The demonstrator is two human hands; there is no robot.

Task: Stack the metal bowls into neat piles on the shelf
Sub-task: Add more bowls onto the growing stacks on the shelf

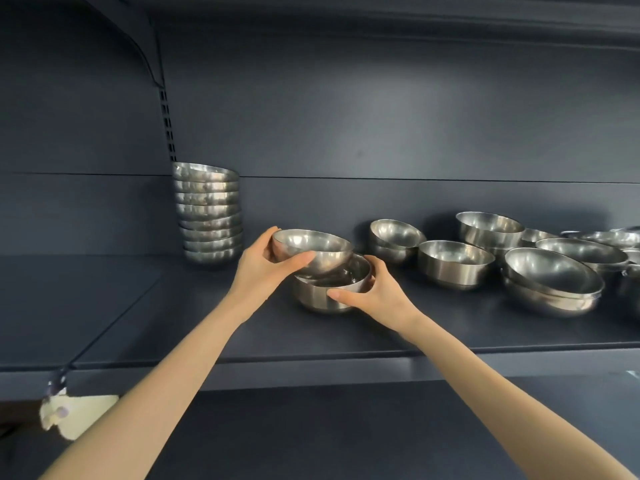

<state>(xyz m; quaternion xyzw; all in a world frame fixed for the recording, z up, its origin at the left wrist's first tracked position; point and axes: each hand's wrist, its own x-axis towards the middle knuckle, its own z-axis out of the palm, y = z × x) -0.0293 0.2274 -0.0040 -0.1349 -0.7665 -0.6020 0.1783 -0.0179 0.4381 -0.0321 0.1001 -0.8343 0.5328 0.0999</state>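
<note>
My left hand grips a small metal bowl, tilted and held just above a second metal bowl that stands on the dark shelf. My right hand clasps that lower bowl by its right side. A tall neat pile of several metal bowls rises at the back left of the shelf. To the right lie several loose metal bowls, some nested in twos, such as the wide pair.
A dark back wall and a bracket post stand behind the pile. The shelf's front edge runs across below my arms. A pale cloth-like thing hangs at the lower left. More bowls crowd the far right edge.
</note>
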